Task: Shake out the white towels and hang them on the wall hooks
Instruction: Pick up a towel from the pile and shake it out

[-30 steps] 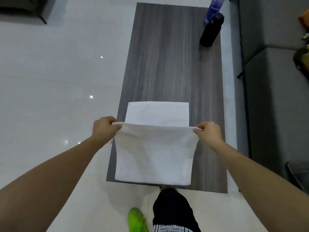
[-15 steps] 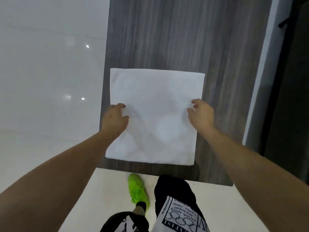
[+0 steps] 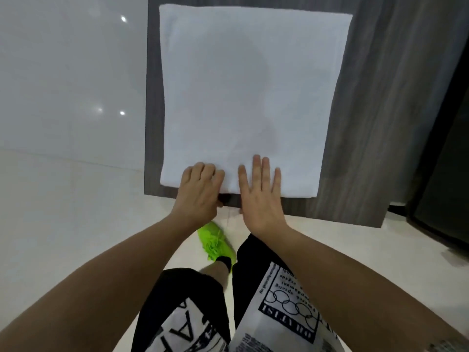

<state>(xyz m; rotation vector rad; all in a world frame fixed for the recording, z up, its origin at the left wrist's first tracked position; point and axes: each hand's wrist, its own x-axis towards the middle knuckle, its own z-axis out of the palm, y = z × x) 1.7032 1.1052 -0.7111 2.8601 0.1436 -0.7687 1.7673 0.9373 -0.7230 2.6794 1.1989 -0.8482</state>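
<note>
A white towel [image 3: 248,97] lies folded flat in a square on the dark wood table [image 3: 375,123], its near edge close to the table's front edge. My left hand [image 3: 200,191] sits at the towel's near edge, left of centre, fingers curled over the hem with the thumb below the table edge. My right hand [image 3: 261,194] lies flat beside it, straight fingers spread on the towel's near edge. No wall hooks are in view.
Glossy pale floor tiles [image 3: 63,97] stretch to the left of the table. A dark piece of furniture [image 3: 446,153] stands close on the right. My legs in black printed shorts and a bright green shoe [image 3: 215,242] are just below the table's front edge.
A second ago both hands held the towel up by its top corners; it was laid flat on the table. Both hands have since slid from its sides to the middle of the near edge.
</note>
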